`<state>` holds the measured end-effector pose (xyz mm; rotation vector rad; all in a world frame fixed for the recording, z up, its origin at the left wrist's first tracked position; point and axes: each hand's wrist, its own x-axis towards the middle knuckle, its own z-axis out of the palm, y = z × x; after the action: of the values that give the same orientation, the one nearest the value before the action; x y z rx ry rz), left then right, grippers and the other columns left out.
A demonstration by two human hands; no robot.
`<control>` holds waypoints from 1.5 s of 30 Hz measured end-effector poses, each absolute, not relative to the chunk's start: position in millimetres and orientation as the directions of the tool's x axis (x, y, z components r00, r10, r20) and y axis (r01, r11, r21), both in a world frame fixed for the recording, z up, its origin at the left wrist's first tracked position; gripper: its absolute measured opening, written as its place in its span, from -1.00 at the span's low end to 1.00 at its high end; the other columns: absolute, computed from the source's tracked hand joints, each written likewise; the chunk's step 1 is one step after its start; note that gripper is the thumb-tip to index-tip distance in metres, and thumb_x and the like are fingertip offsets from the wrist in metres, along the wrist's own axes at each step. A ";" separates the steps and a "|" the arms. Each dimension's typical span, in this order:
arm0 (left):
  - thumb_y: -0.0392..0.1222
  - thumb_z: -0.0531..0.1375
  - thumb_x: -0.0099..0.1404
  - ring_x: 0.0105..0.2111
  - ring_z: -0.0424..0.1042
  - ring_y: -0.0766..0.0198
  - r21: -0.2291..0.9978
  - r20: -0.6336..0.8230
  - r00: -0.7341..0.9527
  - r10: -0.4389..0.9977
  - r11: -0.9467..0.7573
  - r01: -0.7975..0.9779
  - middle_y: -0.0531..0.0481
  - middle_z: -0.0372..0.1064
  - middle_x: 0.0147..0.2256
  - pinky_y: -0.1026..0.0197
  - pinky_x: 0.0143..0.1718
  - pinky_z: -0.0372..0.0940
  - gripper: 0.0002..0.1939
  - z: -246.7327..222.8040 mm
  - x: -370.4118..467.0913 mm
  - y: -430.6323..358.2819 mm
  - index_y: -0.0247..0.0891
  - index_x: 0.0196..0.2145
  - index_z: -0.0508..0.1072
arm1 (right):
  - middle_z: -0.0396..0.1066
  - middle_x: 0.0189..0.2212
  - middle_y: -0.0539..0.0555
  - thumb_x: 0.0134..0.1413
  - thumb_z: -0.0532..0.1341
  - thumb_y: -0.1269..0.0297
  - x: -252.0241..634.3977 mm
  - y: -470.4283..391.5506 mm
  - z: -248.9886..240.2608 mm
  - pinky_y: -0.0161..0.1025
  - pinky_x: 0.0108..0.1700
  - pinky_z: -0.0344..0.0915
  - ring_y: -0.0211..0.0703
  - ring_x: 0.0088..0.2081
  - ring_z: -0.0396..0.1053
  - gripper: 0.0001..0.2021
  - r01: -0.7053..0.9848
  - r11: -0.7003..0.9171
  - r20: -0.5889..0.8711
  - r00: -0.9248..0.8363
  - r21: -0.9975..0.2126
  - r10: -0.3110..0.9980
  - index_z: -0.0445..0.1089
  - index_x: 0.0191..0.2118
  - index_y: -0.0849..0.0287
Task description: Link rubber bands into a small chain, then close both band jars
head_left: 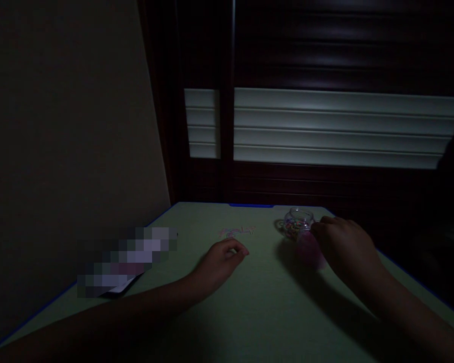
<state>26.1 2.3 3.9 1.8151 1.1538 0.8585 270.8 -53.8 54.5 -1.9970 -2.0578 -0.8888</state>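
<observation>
Your right hand (342,244) is closed at the fingertips on the upper edge of a blurred pink rounded object (308,249), just in front of a clear, round, open-mouthed jar (295,228) with small multicoloured pieces inside. Both are on the right of the pale green, blue-edged tabletop (257,307), toward its far end; you cannot tell whether the pink object touches the jar.

Your left hand (220,259) is loosely curled near the middle, thumb and forefinger almost meeting around a small gap; whether anything tiny is pinched there, you cannot tell. Just beyond it lie thin, tangled pink and coloured strands (236,232), which form no readable word. On your left, a flat, white-edged object (136,259) is pixelated, hiding any print. You can read no brand or label anywhere.
</observation>
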 end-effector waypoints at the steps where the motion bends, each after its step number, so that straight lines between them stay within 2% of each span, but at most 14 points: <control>1: -0.01 0.09 0.14 -0.64 0.14 0.44 0.880 0.143 0.345 0.928 -0.278 0.384 0.08 0.29 -0.48 0.36 -0.64 0.00 -0.72 3.7 25.0 4.5 -0.29 -0.38 0.41 | 0.40 -0.44 0.11 0.03 0.07 0.50 270.2 -54.2 54.4 -0.22 -0.38 0.03 -0.12 -0.41 0.31 -0.80 0.946 -0.059 0.487 -0.110 0.318 0.867 0.43 -0.44 0.19; 6: -0.05 0.07 0.16 -0.58 0.21 0.39 0.843 0.205 0.340 0.918 -0.342 0.415 0.04 0.32 -0.44 0.35 -0.59 0.07 -0.75 0.5 22.2 13.8 -0.28 -0.39 0.42 | 0.40 -0.43 0.13 0.00 0.07 0.53 269.3 -58.1 54.6 -0.18 -0.34 0.06 -0.06 -0.37 0.32 -0.80 0.930 -0.058 0.524 -0.152 0.362 0.838 0.42 -0.42 0.20; 10: -0.10 0.04 0.21 -0.43 0.30 0.32 0.779 0.287 0.370 0.883 -0.440 0.446 0.01 0.33 -0.41 0.32 -0.45 0.17 -0.76 -0.9 19.3 15.0 -0.28 -0.40 0.41 | 0.39 -0.44 0.14 -0.03 0.08 0.55 268.8 -58.9 54.5 -0.16 -0.35 0.07 -0.03 -0.39 0.32 -0.81 0.923 -0.063 0.529 -0.160 0.379 0.834 0.41 -0.45 0.20; 15: -0.14 -0.02 0.27 -0.35 0.30 0.30 0.545 0.486 0.417 0.768 -0.639 0.543 -0.01 0.29 -0.36 0.29 -0.31 0.17 -0.75 2.9 2.8 23.6 -0.27 -0.40 0.39 | 0.40 -0.43 0.16 -0.02 0.08 0.53 263.8 -59.9 52.7 -0.16 -0.35 0.08 -0.03 -0.38 0.33 -0.82 0.923 -0.034 0.529 -0.189 0.382 0.827 0.41 -0.42 0.20; 19: -0.18 -0.05 0.29 -0.30 0.30 0.27 0.423 0.534 0.404 0.743 -0.648 0.634 -0.02 0.27 -0.34 0.27 -0.25 0.17 -0.75 4.4 -9.2 37.6 -0.27 -0.38 0.39 | 0.42 -0.42 0.16 -0.04 0.11 0.53 261.1 -61.0 51.7 -0.18 -0.35 0.08 -0.06 -0.38 0.34 -0.83 0.925 -0.008 0.536 -0.214 0.381 0.817 0.41 -0.40 0.21; 23: -0.17 -0.08 0.32 -0.30 0.32 0.26 0.354 0.502 0.407 0.763 -0.611 0.708 -0.03 0.28 -0.32 0.27 -0.25 0.19 -0.73 2.1 -11.3 42.9 -0.27 -0.36 0.38 | 0.42 -0.44 0.18 -0.05 0.11 0.55 260.2 -62.1 52.0 -0.20 -0.36 0.08 -0.10 -0.41 0.33 -0.84 0.930 0.003 0.567 -0.227 0.368 0.792 0.40 -0.42 0.21; 27: -0.20 -0.11 0.34 -0.31 0.34 0.28 0.211 0.461 0.460 0.759 -0.597 0.774 -0.03 0.28 -0.28 0.27 -0.26 0.19 -0.72 1.2 -8.9 38.5 -0.27 -0.30 0.37 | 0.43 -0.42 0.16 -0.03 0.11 0.54 256.8 -63.4 53.1 -0.20 -0.33 0.10 -0.10 -0.39 0.34 -0.83 0.935 0.047 0.577 -0.256 0.352 0.776 0.41 -0.38 0.20; 30: -0.22 -0.13 0.35 -0.30 0.36 0.27 0.093 0.427 0.465 0.776 -0.549 0.831 -0.04 0.27 -0.26 0.25 -0.26 0.19 -0.71 1.9 -8.2 35.7 -0.26 -0.27 0.37 | 0.43 -0.37 0.15 0.01 0.12 0.50 250.1 -62.7 51.0 -0.18 -0.27 0.13 -0.08 -0.33 0.35 -0.84 0.924 0.145 0.555 -0.332 0.353 0.763 0.42 -0.33 0.19; 34: -0.21 -0.16 0.36 -0.34 0.37 0.25 -0.018 0.397 0.403 0.825 -0.432 0.902 -0.07 0.27 -0.26 0.22 -0.32 0.19 -0.68 1.7 -12.1 38.1 -0.29 -0.29 0.36 | 0.42 -0.39 0.08 0.05 0.14 0.49 238.2 -60.0 40.9 -0.19 -0.25 0.14 -0.10 -0.30 0.35 -0.87 0.885 0.332 0.477 -0.457 0.326 0.751 0.42 -0.36 0.17; 38: -0.24 -0.15 0.35 -0.36 0.38 0.23 -0.083 0.377 0.409 0.831 -0.409 0.909 -0.09 0.26 -0.27 0.21 -0.35 0.19 -0.69 -1.8 -17.2 43.7 -0.30 -0.33 0.36 | 0.39 -0.47 0.03 0.06 0.13 0.46 230.7 -58.8 31.1 -0.25 -0.34 0.11 -0.20 -0.40 0.32 -0.87 0.853 0.456 0.437 -0.521 0.253 0.733 0.40 -0.42 0.17; 41: -0.24 -0.14 0.34 -0.37 0.38 0.22 -0.120 0.360 0.415 0.836 -0.400 0.909 -0.11 0.27 -0.26 0.20 -0.36 0.20 -0.70 -3.5 -17.3 45.4 -0.32 -0.32 0.36 | 0.38 -0.48 0.02 0.05 0.13 0.47 230.8 -57.6 29.6 -0.29 -0.38 0.08 -0.24 -0.43 0.30 -0.86 0.853 0.479 0.442 -0.518 0.206 0.732 0.40 -0.43 0.18; 45: -0.22 -0.15 0.35 -0.33 0.38 0.21 -0.101 0.332 0.424 0.843 -0.415 0.904 -0.11 0.28 -0.26 0.20 -0.32 0.21 -0.69 -2.2 -14.7 44.7 -0.33 -0.29 0.37 | 0.38 -0.50 0.03 0.06 0.09 0.48 234.3 -54.6 30.8 -0.30 -0.40 0.06 -0.26 -0.44 0.30 -0.82 0.865 0.475 0.448 -0.493 0.161 0.746 0.41 -0.45 0.19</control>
<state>-14.7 44.7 -2.2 2.8658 1.8022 0.3975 234.3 -54.6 30.8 -1.3637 -2.4105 -0.5317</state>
